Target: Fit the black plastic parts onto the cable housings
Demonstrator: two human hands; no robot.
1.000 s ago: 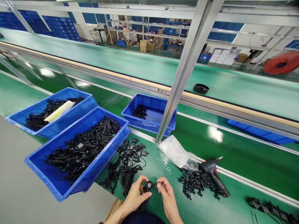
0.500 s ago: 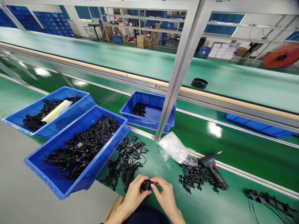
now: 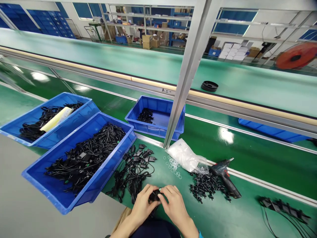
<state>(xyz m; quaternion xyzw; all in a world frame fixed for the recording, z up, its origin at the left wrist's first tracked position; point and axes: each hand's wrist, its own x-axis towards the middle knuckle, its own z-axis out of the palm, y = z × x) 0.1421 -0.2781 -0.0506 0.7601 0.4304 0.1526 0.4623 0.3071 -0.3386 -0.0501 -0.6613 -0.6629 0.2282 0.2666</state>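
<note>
Right hand (image 3: 173, 202) has moved in against black part (image 3: 154, 195)

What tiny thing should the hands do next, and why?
Maybe press gently with the right hand while the left hand steadies the black part. Both hands have their fingers on it, close together, so one could push while the other holds. The fingers hide much of it, so going gently seems wise.

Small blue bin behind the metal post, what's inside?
Inside the bin, small black parts are heaped toward the left. The metal post covers some of the right side; whatever lies below the heap's surface is hidden.
</note>
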